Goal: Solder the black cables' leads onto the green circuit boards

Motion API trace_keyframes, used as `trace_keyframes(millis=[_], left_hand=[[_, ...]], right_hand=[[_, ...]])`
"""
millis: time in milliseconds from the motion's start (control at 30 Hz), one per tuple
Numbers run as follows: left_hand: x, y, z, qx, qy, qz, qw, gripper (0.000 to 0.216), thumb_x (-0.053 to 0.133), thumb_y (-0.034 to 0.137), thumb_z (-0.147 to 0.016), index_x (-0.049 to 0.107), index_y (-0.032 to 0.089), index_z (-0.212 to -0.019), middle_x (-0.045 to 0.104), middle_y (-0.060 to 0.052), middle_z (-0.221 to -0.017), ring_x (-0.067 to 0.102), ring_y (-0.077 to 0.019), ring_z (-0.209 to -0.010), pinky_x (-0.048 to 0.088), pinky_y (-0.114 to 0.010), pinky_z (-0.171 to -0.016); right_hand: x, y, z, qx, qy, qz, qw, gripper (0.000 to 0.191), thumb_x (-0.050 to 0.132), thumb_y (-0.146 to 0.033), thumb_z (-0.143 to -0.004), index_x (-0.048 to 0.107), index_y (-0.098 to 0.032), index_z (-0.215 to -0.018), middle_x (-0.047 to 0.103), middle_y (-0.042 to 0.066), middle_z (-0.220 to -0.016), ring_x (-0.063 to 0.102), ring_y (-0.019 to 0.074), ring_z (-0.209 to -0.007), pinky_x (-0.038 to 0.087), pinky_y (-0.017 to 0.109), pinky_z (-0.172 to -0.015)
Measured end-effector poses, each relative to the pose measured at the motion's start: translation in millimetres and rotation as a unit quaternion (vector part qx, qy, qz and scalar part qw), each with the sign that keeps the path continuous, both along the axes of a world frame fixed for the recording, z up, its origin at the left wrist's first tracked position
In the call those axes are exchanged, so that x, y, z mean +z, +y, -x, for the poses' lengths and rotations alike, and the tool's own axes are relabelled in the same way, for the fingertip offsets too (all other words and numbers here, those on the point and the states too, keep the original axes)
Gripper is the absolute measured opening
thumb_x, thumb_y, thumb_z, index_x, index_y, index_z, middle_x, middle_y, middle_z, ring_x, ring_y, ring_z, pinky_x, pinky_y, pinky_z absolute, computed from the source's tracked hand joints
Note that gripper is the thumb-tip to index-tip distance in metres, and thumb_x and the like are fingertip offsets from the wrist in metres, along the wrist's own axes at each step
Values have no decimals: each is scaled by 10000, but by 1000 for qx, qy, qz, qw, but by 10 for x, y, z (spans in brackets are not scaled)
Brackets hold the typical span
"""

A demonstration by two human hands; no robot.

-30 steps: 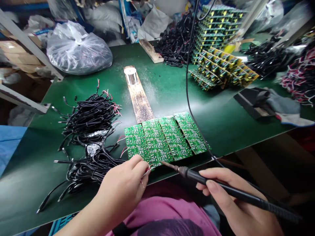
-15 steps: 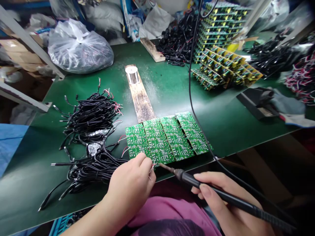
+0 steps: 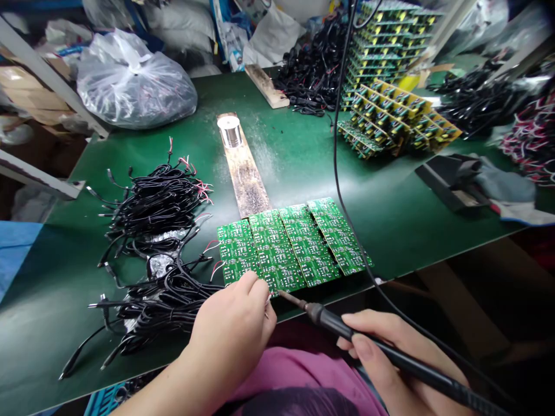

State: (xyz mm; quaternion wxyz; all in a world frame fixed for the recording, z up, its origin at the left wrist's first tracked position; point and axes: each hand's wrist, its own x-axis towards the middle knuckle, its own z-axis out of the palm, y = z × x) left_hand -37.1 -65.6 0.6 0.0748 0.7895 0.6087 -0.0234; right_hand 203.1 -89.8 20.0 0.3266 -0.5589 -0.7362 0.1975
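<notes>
Several green circuit boards point(image 3: 277, 245) lie side by side in a slanted row near the table's front edge. My left hand point(image 3: 236, 315) is closed over the lower left corner of the row, pinching a thin wire whose pale end shows at the fingertips. In my right hand point(image 3: 390, 358) is a black soldering iron point(image 3: 338, 320), held like a pen. Its tip meets the board's lower edge, just right of my left fingers. Bundled black cables point(image 3: 160, 306) lie beside and partly behind my left hand. Red and white wire ends touch the left board's edge.
A solder spool point(image 3: 229, 132) stands on a scorched wooden strip point(image 3: 251, 185) behind the boards. Another cable bundle point(image 3: 151, 202) lies left. The iron's cord point(image 3: 336, 156) hangs across the right side. Stacked boards point(image 3: 390, 115) and a filled plastic bag point(image 3: 136, 84) stand farther back.
The view has shifted slightly. Both hands hold nearly the same pose, with the iron's tip still at the board's lower edge. Cable ends at the lower left have moved a little.
</notes>
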Motion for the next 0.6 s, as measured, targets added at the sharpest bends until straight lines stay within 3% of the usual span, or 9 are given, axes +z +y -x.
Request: trace_keyframes(millis=[600], left_hand=[[6,14,-29,26,-2,16,1000,190,442,233,-969,552,230,-815,578,-15,-824,589,-194,-670,410,-325,-579]], right_hand=[[-13,28,60,29,-7,-7,1000,129,580,-335,-970,683,-301,-1041,764,-44,-904,741,131,-772,611,227,-783]])
